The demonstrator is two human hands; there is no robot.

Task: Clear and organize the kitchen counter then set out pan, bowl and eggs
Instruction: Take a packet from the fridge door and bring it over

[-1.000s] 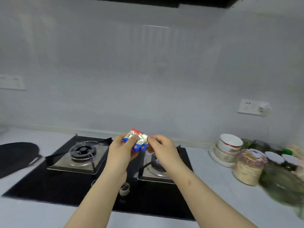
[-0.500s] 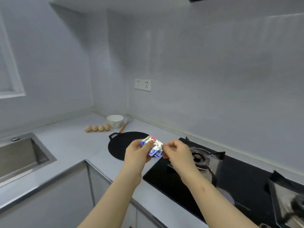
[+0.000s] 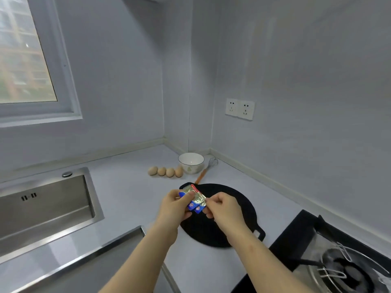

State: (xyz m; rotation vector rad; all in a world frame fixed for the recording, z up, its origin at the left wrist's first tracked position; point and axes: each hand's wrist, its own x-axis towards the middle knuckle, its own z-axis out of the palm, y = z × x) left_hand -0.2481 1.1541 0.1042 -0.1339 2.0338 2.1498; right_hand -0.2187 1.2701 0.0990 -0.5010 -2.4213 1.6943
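Holding a crumpled foil packet (image 3: 195, 199) with both hands, low over the black pan (image 3: 203, 229). The left hand (image 3: 175, 205) has its thumb and fingers curled round the blue end, and the right hand (image 3: 224, 208) pinches the silver edge on the packet's 3 o'clock side. The pan sits flat on the counter (image 3: 127, 197), one loop handle pointing to 5 o'clock toward the stove (image 3: 338, 267). The steel sink (image 3: 42, 208) is off at 9 o'clock. Further back, around 12 o'clock from the hands, four eggs (image 3: 166, 171) lie in a row. The white bowl (image 3: 191, 162) stands just beside the last egg, can't tell if they touch. A whisk (image 3: 208, 167) with an orange handle lies at the bowl's 3 o'clock. There's a wall socket (image 3: 240, 108) up at 1 o'clock and a window (image 3: 23, 56) at 10.
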